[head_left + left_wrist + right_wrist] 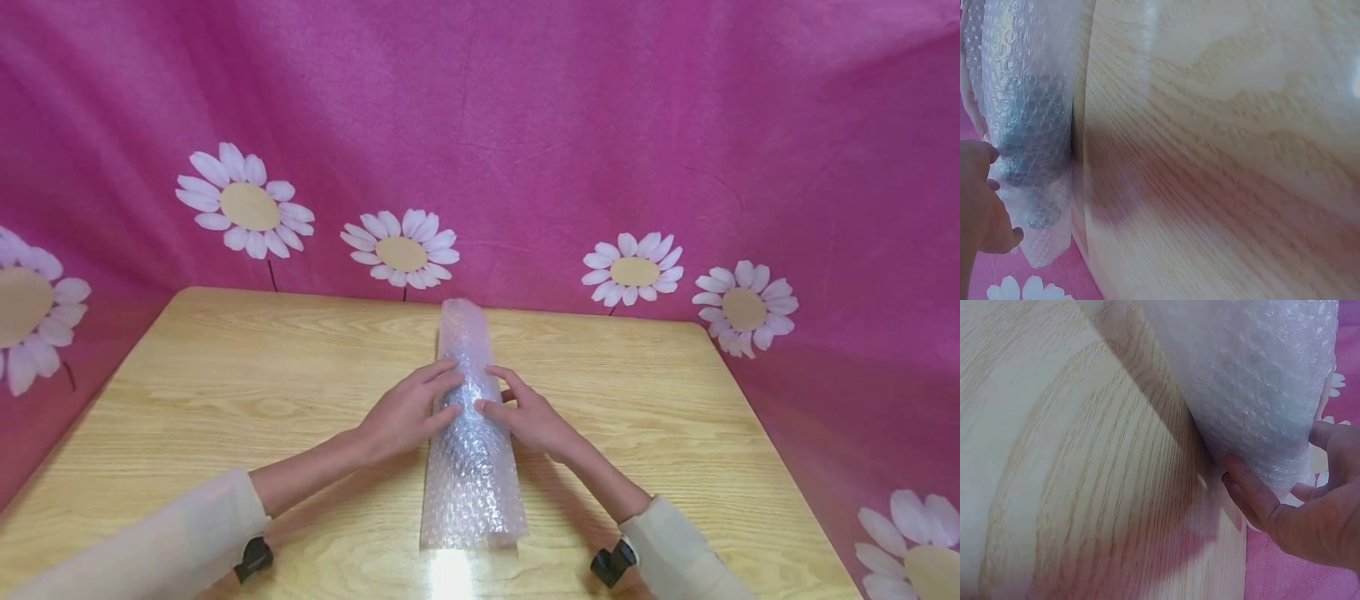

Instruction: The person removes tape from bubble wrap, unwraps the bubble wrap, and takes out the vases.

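Observation:
A long bundle of clear bubble wrap (474,475) lies lengthwise on the table, its far end near the back edge. Through the layers shows a dark grey-blue shape (1035,134) that narrows toward one end; the plastic blurs its kind. My left hand (408,412) rests its fingertips on the bundle's upper left side, fingers spread and loosely bent. From the right, my right hand (532,417) touches the wrap with its thumb on top and its other fingers along the side. In the right wrist view, fingers (1254,487) lie against the wrap's low side, close to the tabletop.
The light wooden table (262,375) stretches to both sides of the bundle. Behind it and at both sides hangs a magenta cloth (525,150) printed with white daisies. Black wrist straps (253,558) show at both cuffs. A bright reflection lies at the near edge.

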Motion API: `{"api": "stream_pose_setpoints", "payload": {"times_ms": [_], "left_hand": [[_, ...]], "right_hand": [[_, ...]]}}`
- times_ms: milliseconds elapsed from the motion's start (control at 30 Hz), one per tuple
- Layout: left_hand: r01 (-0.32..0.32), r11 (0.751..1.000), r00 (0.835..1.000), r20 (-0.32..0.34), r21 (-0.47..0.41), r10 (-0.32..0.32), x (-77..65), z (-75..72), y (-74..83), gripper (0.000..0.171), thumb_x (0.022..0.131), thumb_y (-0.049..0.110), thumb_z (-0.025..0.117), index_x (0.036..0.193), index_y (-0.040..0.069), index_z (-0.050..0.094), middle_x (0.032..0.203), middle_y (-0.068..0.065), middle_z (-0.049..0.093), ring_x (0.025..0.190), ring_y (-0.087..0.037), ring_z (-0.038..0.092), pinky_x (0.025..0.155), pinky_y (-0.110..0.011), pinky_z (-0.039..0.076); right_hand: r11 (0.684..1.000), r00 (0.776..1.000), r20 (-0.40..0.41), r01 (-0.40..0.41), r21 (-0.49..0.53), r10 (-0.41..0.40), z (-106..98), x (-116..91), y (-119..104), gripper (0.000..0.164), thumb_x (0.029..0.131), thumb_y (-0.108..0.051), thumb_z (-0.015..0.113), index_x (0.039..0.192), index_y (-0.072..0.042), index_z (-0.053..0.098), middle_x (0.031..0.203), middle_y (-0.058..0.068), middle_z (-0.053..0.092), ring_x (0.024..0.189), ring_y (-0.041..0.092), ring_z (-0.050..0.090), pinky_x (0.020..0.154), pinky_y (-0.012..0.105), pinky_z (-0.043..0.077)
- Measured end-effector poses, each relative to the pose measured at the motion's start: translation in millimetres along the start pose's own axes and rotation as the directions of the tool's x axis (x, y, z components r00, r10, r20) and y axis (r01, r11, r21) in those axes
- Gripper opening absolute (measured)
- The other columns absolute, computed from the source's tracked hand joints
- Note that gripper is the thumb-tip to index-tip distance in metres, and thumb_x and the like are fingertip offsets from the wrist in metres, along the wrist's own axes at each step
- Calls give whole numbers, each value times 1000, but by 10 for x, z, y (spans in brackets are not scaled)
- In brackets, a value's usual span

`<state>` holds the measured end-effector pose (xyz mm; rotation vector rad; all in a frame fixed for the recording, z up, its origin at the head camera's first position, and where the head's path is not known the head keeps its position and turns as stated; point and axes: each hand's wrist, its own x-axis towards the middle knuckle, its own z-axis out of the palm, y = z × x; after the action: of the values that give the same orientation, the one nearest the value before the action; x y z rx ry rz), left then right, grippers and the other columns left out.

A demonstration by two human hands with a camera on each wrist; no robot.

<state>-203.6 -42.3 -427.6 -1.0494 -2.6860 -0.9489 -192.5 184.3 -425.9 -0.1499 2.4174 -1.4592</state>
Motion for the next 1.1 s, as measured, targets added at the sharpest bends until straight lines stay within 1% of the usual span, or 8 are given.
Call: {"api": "stream_pose_setpoints", "payload": {"times_ms": [200, 333, 533, 633, 767, 900, 1033, 1100], "left_hand": [[-131, 986, 991, -10, 99, 133, -7, -11, -35, 44, 96, 23, 69, 134, 3, 62, 145, -13, 52, 135, -29, 47, 109, -44, 40], [-242, 956, 969, -4, 165, 247, -3, -18, -73, 43, 95, 25, 69, 132, 3, 64, 141, -12, 56, 132, -27, 51, 109, -42, 41], [-328, 923, 943, 5, 200, 334, 9, -17, -142, 42, 96, 28, 68, 130, 3, 66, 138, -12, 59, 129, -28, 53, 108, -43, 42], [-385, 895, 919, 8, 225, 393, 15, -8, -194, 44, 95, 29, 68, 130, 3, 66, 136, -12, 61, 128, -27, 54, 108, -43, 42], [-463, 852, 880, 9, 244, 475, 27, -4, -262, 45, 93, 28, 71, 130, 1, 66, 133, -12, 62, 127, -26, 56, 108, -44, 42], [-514, 816, 847, 4, 264, 531, 50, -7, -301, 47, 92, 27, 73, 129, 0, 66, 132, -12, 64, 124, -26, 58, 106, -44, 44], [-546, 790, 822, -5, 278, 570, 75, -10, -325, 47, 90, 27, 75, 128, 0, 67, 129, -12, 65, 122, -24, 60, 104, -43, 47], [-555, 783, 815, -8, 281, 580, 82, -7, -337, 47, 90, 27, 75, 127, 0, 67, 128, -12, 66, 121, -24, 61, 103, -42, 47]], "right_hand": [[1000, 1000, 1, -2, 6, 2, 2, 14, 5, 63, 98, -36, 64, 153, -22, 37, 122, 19, 56, 96, 28, 65, 77, 42, 59], [1000, 1000, 3, 0, 8, 0, 2, 16, -1, 63, 98, -35, 64, 153, -22, 37, 122, 19, 56, 97, 28, 64, 77, 42, 58], [1000, 1000, -5, -1, -3, 1, 11, 15, -7, 61, 98, -34, 63, 153, -22, 38, 122, 20, 56, 98, 29, 64, 79, 43, 58], [1000, 1000, -9, -9, -4, 9, 19, 12, -3, 61, 98, -34, 63, 153, -23, 38, 122, 19, 56, 98, 29, 64, 79, 43, 58], [1000, 1000, -12, -5, -11, 5, 27, 12, 3, 61, 98, -35, 63, 153, -23, 38, 121, 19, 57, 97, 28, 64, 79, 42, 58], [999, 999, -33, 0, -34, -2, 45, -1, -1, 61, 98, -36, 63, 152, -23, 38, 122, 19, 57, 95, 27, 64, 77, 40, 57], [996, 997, -70, 22, -84, -28, 74, -25, -6, 63, 97, -36, 64, 153, -21, 38, 124, 21, 57, 98, 30, 64, 78, 43, 57], [992, 995, -86, 46, -118, -56, 86, -39, -9, 66, 97, -37, 63, 154, -19, 36, 130, 23, 54, 107, 34, 61, 85, 46, 56]]}}
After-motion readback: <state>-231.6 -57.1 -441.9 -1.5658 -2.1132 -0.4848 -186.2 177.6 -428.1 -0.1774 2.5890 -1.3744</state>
